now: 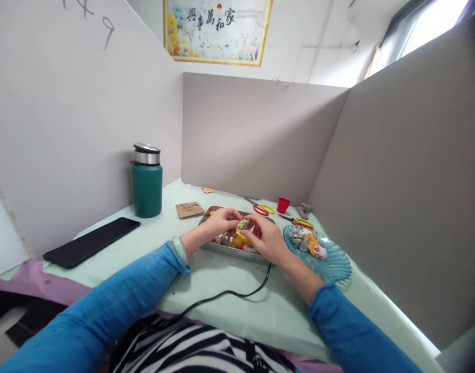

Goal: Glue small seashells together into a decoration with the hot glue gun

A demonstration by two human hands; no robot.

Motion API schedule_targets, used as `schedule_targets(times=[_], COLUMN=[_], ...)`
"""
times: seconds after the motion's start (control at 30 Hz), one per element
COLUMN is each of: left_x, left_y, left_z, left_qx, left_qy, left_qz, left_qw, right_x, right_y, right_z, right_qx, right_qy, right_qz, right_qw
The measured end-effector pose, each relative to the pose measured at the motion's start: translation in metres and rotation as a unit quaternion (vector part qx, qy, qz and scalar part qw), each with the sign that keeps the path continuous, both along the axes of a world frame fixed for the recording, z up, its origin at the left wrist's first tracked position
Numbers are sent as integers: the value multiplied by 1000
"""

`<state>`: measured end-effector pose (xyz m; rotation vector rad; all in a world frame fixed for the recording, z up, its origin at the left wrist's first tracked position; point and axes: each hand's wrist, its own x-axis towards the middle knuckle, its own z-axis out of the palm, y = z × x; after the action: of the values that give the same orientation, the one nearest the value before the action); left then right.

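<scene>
Small patterned piece [243, 224], pale yellow-green: one, held over the tray between the two hands.
Left hand [225, 221]: fingers bent and drawn nearly together, tips on the piece's left side; pale bangle [180, 249] at the wrist.
Right hand [265, 239]: fingers and thumb parted only by the width of the piece, gripping it from the right.
Metal tray [230, 250]: shallow, at the middle of the table [206, 280], beneath the hands; contents partly hidden, including a yellow item [240, 240].
Blue dish [338, 267]: ribbed, right of the tray; bears silvery, orange and white pieces [307, 241].
Scissors, two pairs, red and yellow handles: far pair [261, 209] beyond the tray; near pair [301, 223] just beyond the dish.
Red cup [283, 205]: upright, between the scissors and the far panel [256, 134].
Brown card [189, 209]: flat, left of the tray.
Green bottle [147, 189]: upright, silver-and-black lid, farther left.
Black slab [93, 241]: flat, near left.
Black cable [229, 293]: curving from the tray toward the near edge.
</scene>
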<state>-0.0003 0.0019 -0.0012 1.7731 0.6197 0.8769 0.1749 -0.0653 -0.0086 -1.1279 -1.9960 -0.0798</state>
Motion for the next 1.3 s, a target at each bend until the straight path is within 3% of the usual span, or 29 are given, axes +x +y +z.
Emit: schedule_targets(times=[0.4, 1.3], left_x=[0, -1], left_y=[4, -4], left_z=[-3, 4], left_qx=[41, 12], left_qy=[21, 2], left_qz=[16, -26], left_qw=[999, 1000], right_x=[0, 1], right_y=[2, 1], right_z=[0, -1], right_qx=[-1, 6], right_qy=[-10, 3], right_qz=[-9, 31], right_qw=[1000, 1000])
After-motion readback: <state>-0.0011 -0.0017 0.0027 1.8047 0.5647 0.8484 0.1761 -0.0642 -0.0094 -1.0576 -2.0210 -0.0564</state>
